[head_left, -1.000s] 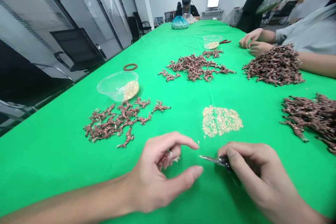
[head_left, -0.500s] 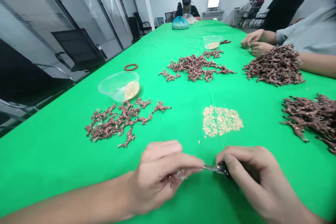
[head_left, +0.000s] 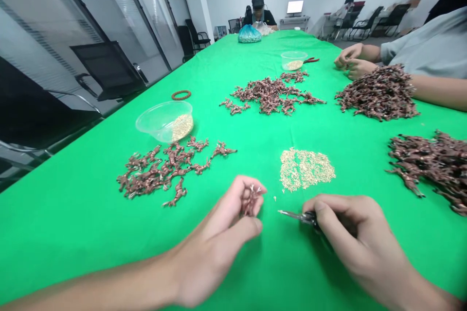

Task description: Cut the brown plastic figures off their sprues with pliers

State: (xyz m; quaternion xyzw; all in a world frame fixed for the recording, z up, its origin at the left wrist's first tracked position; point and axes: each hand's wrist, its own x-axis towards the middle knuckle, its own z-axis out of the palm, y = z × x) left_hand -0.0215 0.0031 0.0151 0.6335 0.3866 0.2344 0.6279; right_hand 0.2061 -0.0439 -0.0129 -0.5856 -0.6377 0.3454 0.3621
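Observation:
My left hand (head_left: pixel 219 238) is curled above the green tablecloth (head_left: pixel 91 233), pinching a small cluster of brown moulded figures (head_left: pixel 251 201) between fingers and thumb. My right hand (head_left: pixel 359 238) grips a pair of small pliers (head_left: pixel 297 216), with the handles mostly hidden in my palm and the metal tips pointing left. The tips sit a short gap from the left hand's fingers. Just beyond them lies a flat patch of tiny gold-coloured bits (head_left: pixel 305 170), with a few strays near its lower edge.
Heaps of brown figures lie on the cloth at left (head_left: pixel 171 170), centre (head_left: pixel 272 97) and right (head_left: pixel 428 167). A clear bowl (head_left: pixel 164 121) holds gold bits. A co-worker's hands (head_left: pixel 352 60) sit behind another heap (head_left: pixel 377 93). Another person (head_left: pixel 258 9) sits at the far end.
My left hand has drawn back from the pliers and lifted the brown cluster higher. The right hand has barely moved. The standing person at the upper right has left the view.

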